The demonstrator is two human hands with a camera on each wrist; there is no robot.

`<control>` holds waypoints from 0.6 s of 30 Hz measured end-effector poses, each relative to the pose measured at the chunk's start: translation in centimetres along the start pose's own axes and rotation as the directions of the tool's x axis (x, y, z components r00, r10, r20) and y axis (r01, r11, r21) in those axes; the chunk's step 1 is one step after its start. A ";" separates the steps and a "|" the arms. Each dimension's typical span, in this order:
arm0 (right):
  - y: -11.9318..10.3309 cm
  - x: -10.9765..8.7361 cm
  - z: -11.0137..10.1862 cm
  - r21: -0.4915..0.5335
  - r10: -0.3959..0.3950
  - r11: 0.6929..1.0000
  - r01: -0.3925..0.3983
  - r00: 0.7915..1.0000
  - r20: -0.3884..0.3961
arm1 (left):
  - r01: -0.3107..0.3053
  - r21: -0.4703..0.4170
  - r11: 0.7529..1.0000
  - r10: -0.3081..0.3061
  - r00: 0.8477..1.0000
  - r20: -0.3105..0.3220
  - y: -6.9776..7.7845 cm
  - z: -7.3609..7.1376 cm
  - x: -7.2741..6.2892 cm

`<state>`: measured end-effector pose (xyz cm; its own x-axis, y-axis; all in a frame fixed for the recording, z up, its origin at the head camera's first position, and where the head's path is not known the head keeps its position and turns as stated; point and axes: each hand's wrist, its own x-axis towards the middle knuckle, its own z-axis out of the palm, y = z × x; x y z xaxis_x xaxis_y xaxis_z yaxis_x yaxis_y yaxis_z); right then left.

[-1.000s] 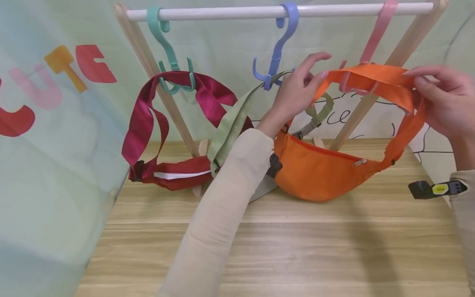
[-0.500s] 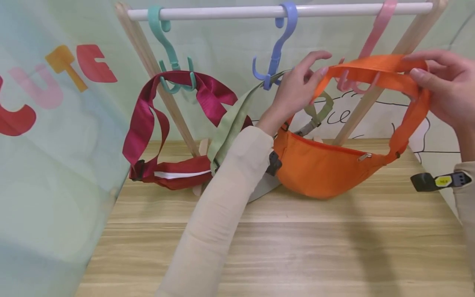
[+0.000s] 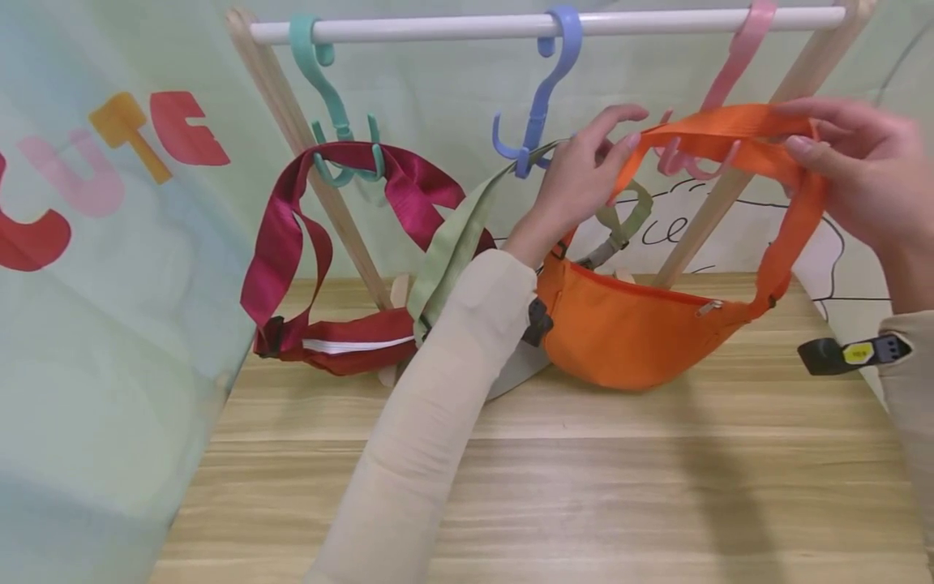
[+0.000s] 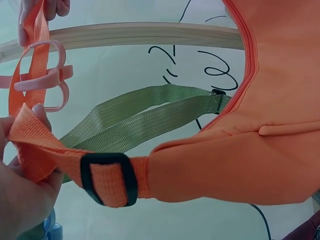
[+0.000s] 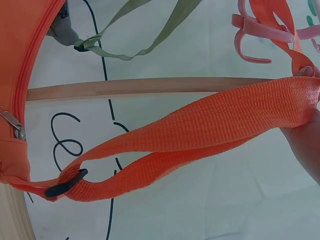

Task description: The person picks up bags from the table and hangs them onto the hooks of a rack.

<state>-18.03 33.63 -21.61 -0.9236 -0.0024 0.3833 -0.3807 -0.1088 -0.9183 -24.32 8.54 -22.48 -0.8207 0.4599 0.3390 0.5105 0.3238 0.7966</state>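
Note:
An orange waist bag (image 3: 627, 332) hangs from its strap between my two hands, its red zip along the top. My left hand (image 3: 580, 178) pinches the strap's left part; the left wrist view shows the webbing (image 4: 35, 140) folded in its fingers, near a black slider buckle (image 4: 108, 180). With thumb and fingers, my right hand (image 3: 868, 162) holds the strap's upper right end. Between the hands the strap crosses a pink hook (image 3: 730, 73), whose lower prongs (image 3: 671, 156) show in front of the webbing. My left forearm hides part of the bags behind.
A white rail (image 3: 438, 29) on a wooden frame carries the hooks. A dark red waist bag (image 3: 350, 341) hangs on a green hook (image 3: 324, 81). A green strap (image 3: 460, 235) of a grey bag (image 3: 521, 369) hangs at the blue hook (image 3: 543, 97). Beneath is a wooden table (image 3: 554, 487).
My right hand has lifted the strap's right part, then shifted slightly left. The pink hook's prongs now show more fully against the strap. My left hand has stayed nearly still.

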 end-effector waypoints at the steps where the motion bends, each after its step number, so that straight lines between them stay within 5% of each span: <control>1: 0.1 0.0 0.0 0.002 0.007 1.000 -0.007 1.000 -0.001 | 0.002 0.001 1.000 -0.002 1.000 0.000 0.0 0.0 0.0; 12: 0.3 -0.5 -0.3 -0.091 0.094 0.991 -0.095 0.995 -0.012 | 0.037 0.017 0.999 -0.037 0.999 -0.002 -0.2 0.1 0.0; 18: 0.9 -0.9 -0.2 -0.020 0.042 0.999 -0.041 0.994 0.099 | 0.055 0.002 0.998 -0.055 0.998 -0.002 -0.5 0.2 -0.2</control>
<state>-17.52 33.69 -22.83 -0.9301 -0.1052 0.3518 -0.3437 -0.0883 -0.9349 -24.35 8.45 -23.09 -0.8482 0.4397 0.2952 0.4647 0.3503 0.8133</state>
